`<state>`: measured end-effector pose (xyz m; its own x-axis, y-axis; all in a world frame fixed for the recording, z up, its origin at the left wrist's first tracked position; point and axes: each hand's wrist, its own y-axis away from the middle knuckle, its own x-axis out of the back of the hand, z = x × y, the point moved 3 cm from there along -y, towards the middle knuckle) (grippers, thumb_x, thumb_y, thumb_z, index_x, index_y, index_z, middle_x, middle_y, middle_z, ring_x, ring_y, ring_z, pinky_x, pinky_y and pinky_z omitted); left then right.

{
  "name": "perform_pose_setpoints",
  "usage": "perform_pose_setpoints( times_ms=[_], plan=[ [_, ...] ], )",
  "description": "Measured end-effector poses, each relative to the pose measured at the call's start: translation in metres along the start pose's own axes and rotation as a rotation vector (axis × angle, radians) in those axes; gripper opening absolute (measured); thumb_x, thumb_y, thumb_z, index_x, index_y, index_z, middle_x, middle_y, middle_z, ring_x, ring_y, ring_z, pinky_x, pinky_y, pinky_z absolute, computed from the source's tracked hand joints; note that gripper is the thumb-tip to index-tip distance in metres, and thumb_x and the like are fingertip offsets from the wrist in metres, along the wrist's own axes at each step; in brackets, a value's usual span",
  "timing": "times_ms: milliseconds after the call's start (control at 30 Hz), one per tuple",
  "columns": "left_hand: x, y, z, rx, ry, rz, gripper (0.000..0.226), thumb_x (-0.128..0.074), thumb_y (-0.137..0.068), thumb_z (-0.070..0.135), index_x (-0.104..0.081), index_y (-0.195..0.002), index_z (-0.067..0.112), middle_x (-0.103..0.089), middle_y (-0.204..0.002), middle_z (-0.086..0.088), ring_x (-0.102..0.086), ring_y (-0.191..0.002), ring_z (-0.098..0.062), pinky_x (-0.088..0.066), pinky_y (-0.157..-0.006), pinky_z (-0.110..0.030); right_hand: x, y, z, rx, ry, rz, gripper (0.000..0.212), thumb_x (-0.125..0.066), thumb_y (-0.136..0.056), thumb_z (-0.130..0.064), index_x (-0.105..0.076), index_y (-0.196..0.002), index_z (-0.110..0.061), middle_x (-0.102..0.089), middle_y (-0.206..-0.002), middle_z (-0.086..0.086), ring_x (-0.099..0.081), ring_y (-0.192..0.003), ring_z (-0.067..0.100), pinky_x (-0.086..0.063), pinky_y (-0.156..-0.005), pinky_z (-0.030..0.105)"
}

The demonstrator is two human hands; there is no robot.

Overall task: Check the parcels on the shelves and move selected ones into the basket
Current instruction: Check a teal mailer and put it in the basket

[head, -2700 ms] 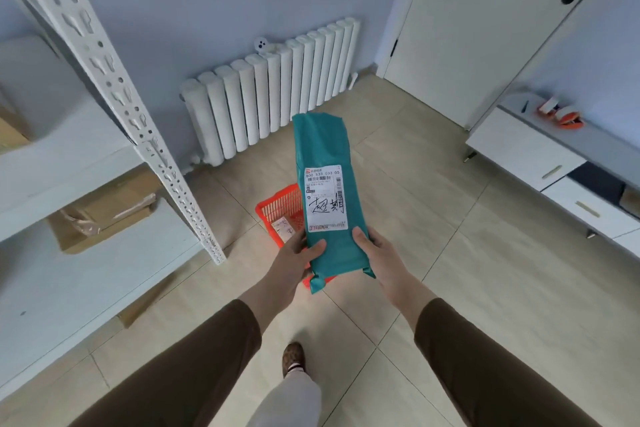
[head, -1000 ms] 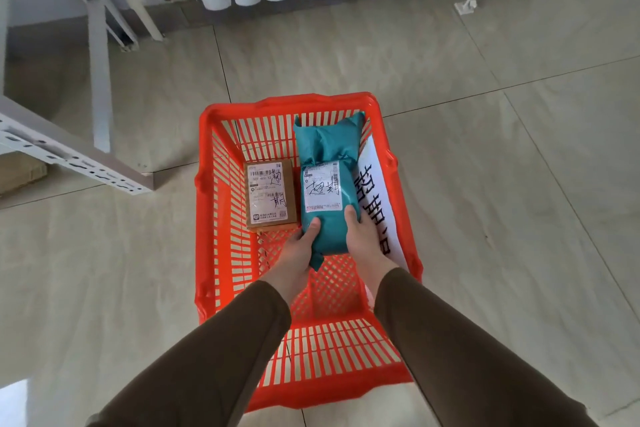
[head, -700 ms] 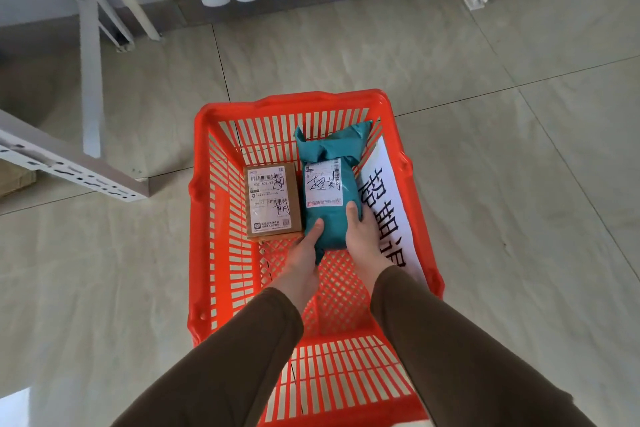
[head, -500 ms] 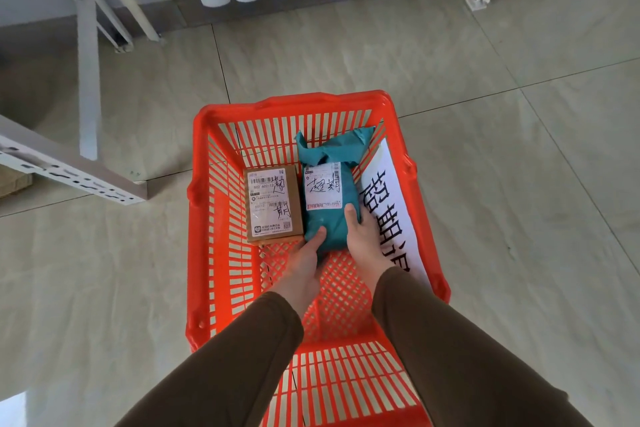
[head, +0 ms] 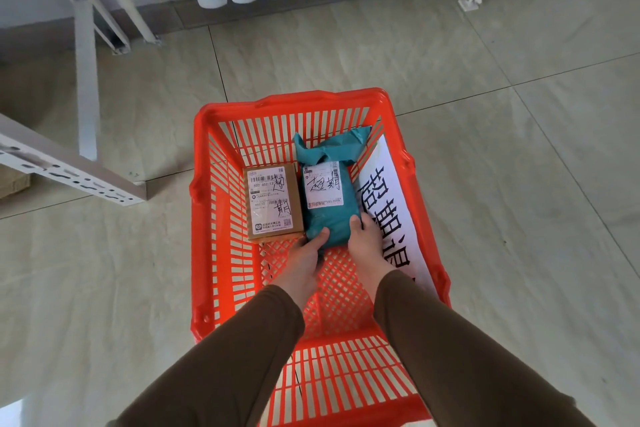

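I am reaching both sleeved arms down, my left hand [head: 304,253] and right hand [head: 365,243] gripping with thumbs on top.

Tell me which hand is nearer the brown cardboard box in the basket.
Left. The left hand sits just below the cardboard box; the right hand is across the teal parcel from it.

Box label [head: 272,198] — "502-602-12"; paper sign [head: 388,208] — probably "超期退".
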<state>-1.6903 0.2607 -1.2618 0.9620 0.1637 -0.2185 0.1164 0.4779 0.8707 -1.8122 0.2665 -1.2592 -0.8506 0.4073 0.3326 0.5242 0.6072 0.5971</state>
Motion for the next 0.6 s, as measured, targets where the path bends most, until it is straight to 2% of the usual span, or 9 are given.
perform_pose_setpoints(
  times_ms=[67, 100, 167, 233, 300, 367, 500, 567, 600],
  plan=[
    [0.002, 0.015, 0.002, 0.006, -0.057, -0.012, 0.039, -0.067, -0.099, 0.012, -0.058, -0.136, 0.004, -0.07, -0.1, -0.002, -0.064, -0.082, -0.013, -0.049, -0.067, -0.024, 0.0, 0.009, -0.003, -0.012, 0.023, 0.003, 0.036, -0.041, -0.109, -0.019, -0.057, -0.14, -0.009, -0.064, -0.134, 0.012, -0.063, -0.123, 0.028, -0.052, -0.106, 0.046],
    [0.004, 0.024, 0.003, 0.006, -0.08, -0.022, 0.041, -0.066, -0.1, 0.012, -0.056, -0.139, 0.005, -0.07, -0.106, -0.001, -0.065, -0.087, -0.012, -0.049, -0.068, -0.023, 0.001, 0.018, -0.007, -0.025, 0.016, -0.002, 0.04, -0.041, -0.109, -0.019, -0.052, -0.147, -0.012, -0.06, -0.142, 0.01, -0.058, -0.131, 0.028, -0.048, -0.111, 0.046],
    [0.008, 0.046, 0.007, 0.008, -0.118, -0.028, 0.053, -0.067, -0.1, 0.017, -0.048, -0.149, 0.01, -0.066, -0.131, -0.003, -0.064, -0.104, -0.013, -0.048, -0.083, -0.025, 0.007, 0.044, -0.021, -0.035, 0.017, -0.016, 0.047, -0.042, -0.11, -0.021, -0.041, -0.157, -0.014, -0.049, -0.156, 0.007, -0.047, -0.144, 0.025, -0.039, -0.119, 0.041],
    [0.012, 0.078, 0.014, 0.015, -0.162, -0.001, 0.068, -0.07, -0.099, 0.024, -0.038, -0.158, 0.017, -0.05, -0.155, -0.005, -0.052, -0.134, -0.022, -0.042, -0.103, -0.032, 0.017, 0.074, -0.037, -0.023, 0.044, -0.019, 0.05, -0.042, -0.11, -0.022, -0.036, -0.159, -0.014, -0.04, -0.163, 0.006, -0.038, -0.151, 0.023, -0.032, -0.121, 0.037],
    [0.017, 0.109, 0.024, 0.025, -0.21, 0.037, 0.073, -0.073, -0.097, 0.029, -0.036, -0.159, 0.02, -0.044, -0.159, -0.004, -0.038, -0.149, -0.027, -0.033, -0.115, -0.039, 0.026, 0.103, -0.054, -0.015, 0.074, -0.021, 0.05, -0.043, -0.11, -0.025, -0.037, -0.159, -0.016, -0.039, -0.164, 0.005, -0.036, -0.152, 0.023, -0.031, -0.12, 0.037],
    [0.017, 0.148, 0.044, 0.029, -0.236, 0.014, 0.065, -0.071, -0.098, 0.032, -0.042, -0.154, 0.017, -0.049, -0.151, -0.002, -0.04, -0.148, -0.03, -0.036, -0.109, -0.039, 0.035, 0.138, -0.081, 0.0, 0.088, -0.026, 0.05, -0.043, -0.11, -0.028, -0.038, -0.158, -0.017, -0.04, -0.164, 0.004, -0.036, -0.152, 0.023, -0.031, -0.121, 0.038],
    [0.015, 0.243, 0.107, -0.043, -0.313, -0.088, 0.049, -0.062, -0.103, 0.028, -0.053, -0.146, 0.008, -0.054, -0.151, -0.017, -0.05, -0.141, -0.036, -0.048, -0.097, -0.038, 0.052, 0.219, -0.159, 0.068, 0.087, -0.033, 0.052, -0.044, -0.108, -0.031, -0.037, -0.157, -0.017, -0.041, -0.163, 0.003, -0.037, -0.151, 0.023, -0.032, -0.119, 0.039],
    [0.019, 0.3, 0.143, -0.106, -0.311, -0.046, 0.058, -0.07, -0.097, 0.03, -0.051, -0.149, 0.012, -0.056, -0.15, -0.012, -0.048, -0.144, -0.032, -0.045, -0.11, -0.044, 0.059, 0.262, -0.207, 0.105, 0.079, -0.059, 0.052, -0.047, -0.105, -0.038, -0.041, -0.154, -0.022, -0.049, -0.156, 0.001, -0.046, -0.144, 0.023, -0.042, -0.117, 0.042],
    [0.021, 0.329, 0.162, -0.136, -0.299, -0.033, 0.064, -0.072, -0.094, 0.032, -0.049, -0.151, 0.013, -0.055, -0.152, -0.01, -0.047, -0.145, -0.03, -0.04, -0.116, -0.047, 0.063, 0.284, -0.234, 0.131, 0.076, -0.08, 0.052, -0.047, -0.102, -0.042, -0.044, -0.151, -0.023, -0.054, -0.15, 0.0, -0.051, -0.139, 0.021, -0.049, -0.109, 0.042]
  ],
)
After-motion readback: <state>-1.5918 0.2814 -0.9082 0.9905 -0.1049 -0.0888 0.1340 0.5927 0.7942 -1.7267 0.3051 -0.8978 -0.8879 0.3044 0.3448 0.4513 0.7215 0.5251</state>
